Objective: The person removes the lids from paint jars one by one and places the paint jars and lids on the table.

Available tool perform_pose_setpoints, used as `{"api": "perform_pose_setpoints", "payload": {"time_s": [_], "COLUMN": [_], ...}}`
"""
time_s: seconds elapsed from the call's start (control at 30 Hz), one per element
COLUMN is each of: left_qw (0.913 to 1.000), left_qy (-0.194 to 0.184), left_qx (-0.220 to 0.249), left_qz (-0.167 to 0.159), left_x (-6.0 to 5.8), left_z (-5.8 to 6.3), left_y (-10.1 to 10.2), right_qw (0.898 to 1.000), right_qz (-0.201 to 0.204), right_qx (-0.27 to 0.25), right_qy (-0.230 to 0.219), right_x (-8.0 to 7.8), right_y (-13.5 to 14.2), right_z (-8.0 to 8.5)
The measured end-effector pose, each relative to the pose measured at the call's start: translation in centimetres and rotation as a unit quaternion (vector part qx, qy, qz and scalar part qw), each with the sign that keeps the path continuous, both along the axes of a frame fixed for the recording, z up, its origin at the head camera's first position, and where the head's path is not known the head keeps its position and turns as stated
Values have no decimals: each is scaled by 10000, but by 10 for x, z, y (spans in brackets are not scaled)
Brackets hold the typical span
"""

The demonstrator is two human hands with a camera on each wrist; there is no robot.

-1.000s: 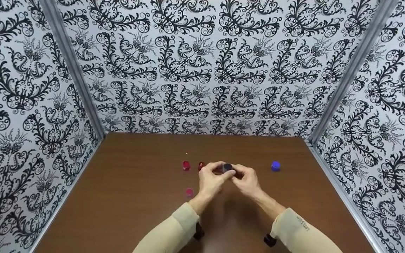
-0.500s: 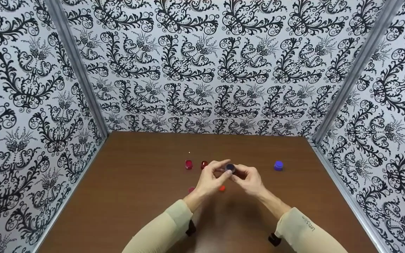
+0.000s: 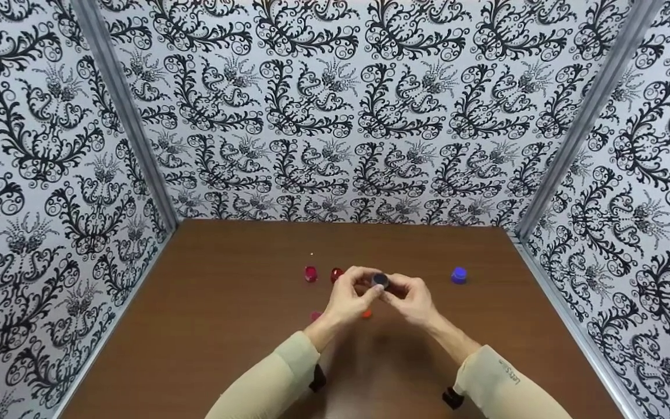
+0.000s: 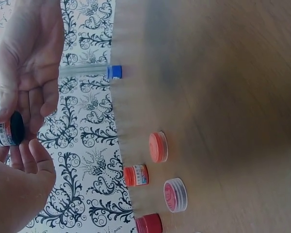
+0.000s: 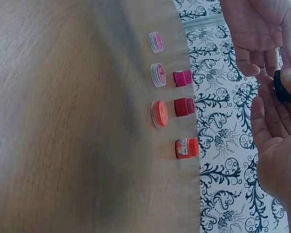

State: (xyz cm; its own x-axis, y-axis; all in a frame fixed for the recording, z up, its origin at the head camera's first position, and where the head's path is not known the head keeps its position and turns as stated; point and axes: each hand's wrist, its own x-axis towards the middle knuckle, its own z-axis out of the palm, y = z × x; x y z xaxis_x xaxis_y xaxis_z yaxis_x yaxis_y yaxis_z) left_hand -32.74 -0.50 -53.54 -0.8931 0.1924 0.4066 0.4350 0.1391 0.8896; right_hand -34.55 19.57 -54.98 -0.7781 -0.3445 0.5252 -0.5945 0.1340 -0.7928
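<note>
Both hands are raised over the middle of the table, around a small black paint pot [image 3: 380, 280]. My left hand [image 3: 348, 298] grips the pot from the left, thumb across its near side. My right hand [image 3: 413, 299] has fingers and thumb at the pot's right side. In the left wrist view the pot [image 4: 8, 130] shows a printed label and a black end turned toward the table. Fingers cover part of it in every view. Under the hands lies an orange lid [image 3: 366, 313], partly hidden by the left hand.
A magenta pot [image 5: 183, 78], a red pot [image 5: 185, 107] and an orange pot [image 5: 186, 148] stand in a row. Nearer lie a pink lid [image 5: 156, 42] and a red lid [image 5: 158, 75]. A blue pot [image 3: 459, 275] stands to the right. Patterned walls enclose the table [image 3: 224, 326].
The hands stay together on the black pot and shift slightly, so the orange lid below them now shows. My left forearm has moved a little left and covers more of the pink lid.
</note>
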Motion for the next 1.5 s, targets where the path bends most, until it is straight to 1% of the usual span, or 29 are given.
{"api": "perform_pose_setpoints", "payload": {"time_s": [0.1, 0.33, 0.37, 0.6, 0.73, 0.87, 1.07, 1.17, 1.3, 1.5], "left_qw": [9999, 9983, 9982, 9976, 9967, 9968, 9990, 9991, 9993, 9997], "left_qy": [-77, -450, -463, -494, -561, -605, -436, -351, -252, -204], "left_qx": [33, 179, 194, 211, 336, 362, 97, 78, 71, 26], "left_qz": [72, 313, 342, 447, 491, 386, -56, -215, -252, -91], "left_x": [2, 4, 4, 6, 5, 3, 1, 0, -1, -3], "left_z": [0, -2, -2, -5, -7, -8, -8, -7, -7, -6], "left_y": [1, 3, 4, 5, 4, 2, -3, -4, -5, -4], "right_qw": [10000, 9997, 9997, 10000, 9999, 9998, 9993, 9992, 9995, 9999], "right_qz": [-27, -92, -103, 1, -51, -58, 10, 75, 112, 91], "right_qx": [-17, 29, 39, -56, -85, -96, -104, -104, -55, -45], "right_qy": [11, 211, 231, -22, 69, 185, 361, 384, 288, 139], "right_x": [1, 0, 1, 2, 3, 5, 5, 4, 2, 0], "right_y": [0, -3, -3, -3, -3, -2, -1, -1, 1, 1], "right_z": [-2, -7, -7, -8, -9, -9, -6, -5, -4, -4]}}
